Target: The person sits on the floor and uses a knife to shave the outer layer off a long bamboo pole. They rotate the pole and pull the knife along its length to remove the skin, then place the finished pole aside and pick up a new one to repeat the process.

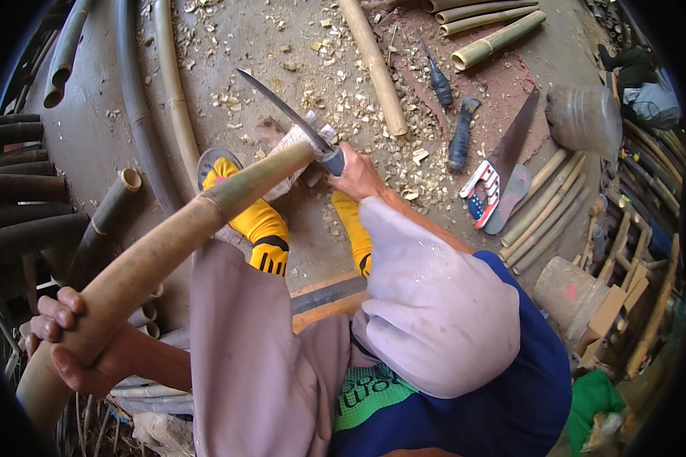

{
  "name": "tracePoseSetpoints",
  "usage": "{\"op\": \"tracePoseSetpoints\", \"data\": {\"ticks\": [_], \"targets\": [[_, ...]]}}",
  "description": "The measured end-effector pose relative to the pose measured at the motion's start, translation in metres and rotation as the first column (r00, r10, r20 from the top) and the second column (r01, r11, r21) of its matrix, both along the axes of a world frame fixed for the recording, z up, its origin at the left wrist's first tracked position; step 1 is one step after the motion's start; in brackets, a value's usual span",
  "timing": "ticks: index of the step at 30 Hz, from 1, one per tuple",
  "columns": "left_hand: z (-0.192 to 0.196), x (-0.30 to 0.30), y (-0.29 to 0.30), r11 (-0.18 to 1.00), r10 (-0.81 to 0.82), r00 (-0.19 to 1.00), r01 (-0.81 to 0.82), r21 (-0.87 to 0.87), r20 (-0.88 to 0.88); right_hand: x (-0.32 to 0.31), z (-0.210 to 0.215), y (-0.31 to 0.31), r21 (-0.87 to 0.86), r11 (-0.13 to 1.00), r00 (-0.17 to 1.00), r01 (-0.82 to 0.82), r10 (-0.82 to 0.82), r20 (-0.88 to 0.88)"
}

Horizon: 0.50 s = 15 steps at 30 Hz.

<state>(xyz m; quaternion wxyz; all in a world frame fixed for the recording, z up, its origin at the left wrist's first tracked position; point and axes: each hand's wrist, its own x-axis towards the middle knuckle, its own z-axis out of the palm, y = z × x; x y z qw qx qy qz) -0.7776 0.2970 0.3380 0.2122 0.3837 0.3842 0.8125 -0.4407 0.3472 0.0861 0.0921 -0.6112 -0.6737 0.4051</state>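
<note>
My left hand [91, 343] is wrapped round the lower end of a thick bamboo pole [156, 247]. The pole slants up across my left leg, and its far end rests by a pale, rough block [288, 167] on the ground. In my right hand [360, 175] is the dark handle of a long knife [280, 105]. Its narrow blade points up and to the left, just beyond the pole's far end. I cannot tell whether blade and pole touch. My feet, in yellow socks [263, 228], are on either side of the block.
Wood chips [328, 57] litter the ground. To the right lie a handsaw [503, 164], a dark-handled tool [463, 135], a thin pointed tool [439, 80] and a clear plastic container [583, 116]. Bamboo poles [372, 65] lie ahead, with dark ones stacked left [30, 186].
</note>
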Motion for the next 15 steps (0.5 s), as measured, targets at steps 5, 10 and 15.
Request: {"op": "tracePoseSetpoints", "data": {"ticks": [5, 10, 15], "targets": [[-0.002, -0.004, -0.006, 0.996, -0.089, 0.996, 0.088, 0.029, 0.027, -0.001, 0.050, 0.001, 0.118, 0.982, 0.961, 0.150, -0.116, -0.253], [0.003, -0.006, -0.004, 0.976, -0.212, 0.977, 0.209, 0.068, 0.037, 0.005, 0.007, -0.007, 0.289, 0.952, 0.958, 0.103, -0.017, -0.285], [0.001, -0.006, -0.004, 0.965, -0.252, 0.968, 0.251, 0.081, -0.008, 0.013, 0.016, 0.001, -0.027, 0.999, 0.994, 0.026, -0.029, -0.108]]}}
